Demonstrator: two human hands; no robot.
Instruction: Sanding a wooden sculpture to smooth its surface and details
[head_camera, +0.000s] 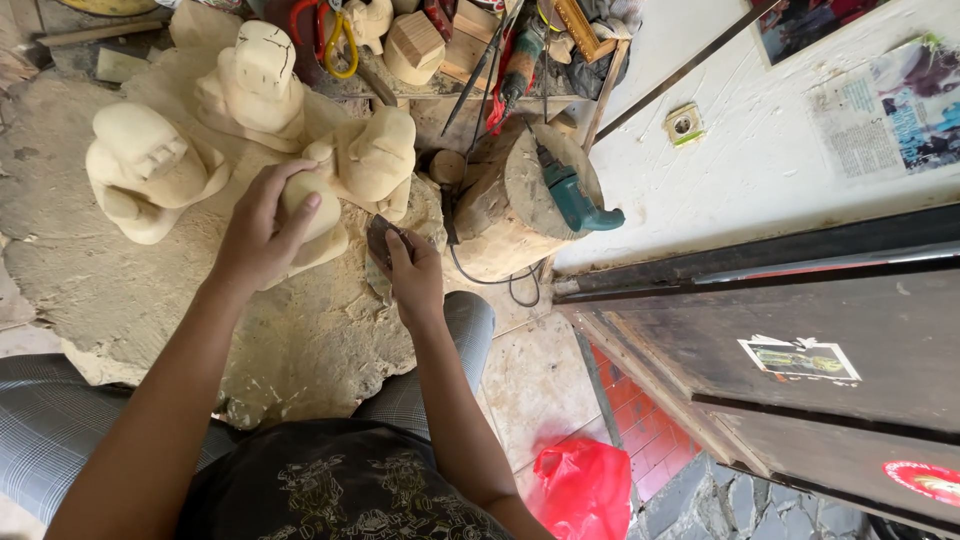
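- No open container with visible contents shows; a red plastic bag (583, 490) lies crumpled on the floor by the dark door, what it holds hidden.
- The pale wooden carving (318, 205) rests on a big rough slab (120, 290), among other carved figures (150, 170).
- The left hand (262, 230) curls over the carving's rounded top, fingers wrapped on it, thumb at its side.
- The right hand (412, 275) sits just right of the carving, fingers pinched on a small dark piece (380, 240) pressed near its base.
- A teal power drill (572, 195) lies on a stump (510, 205) further right.
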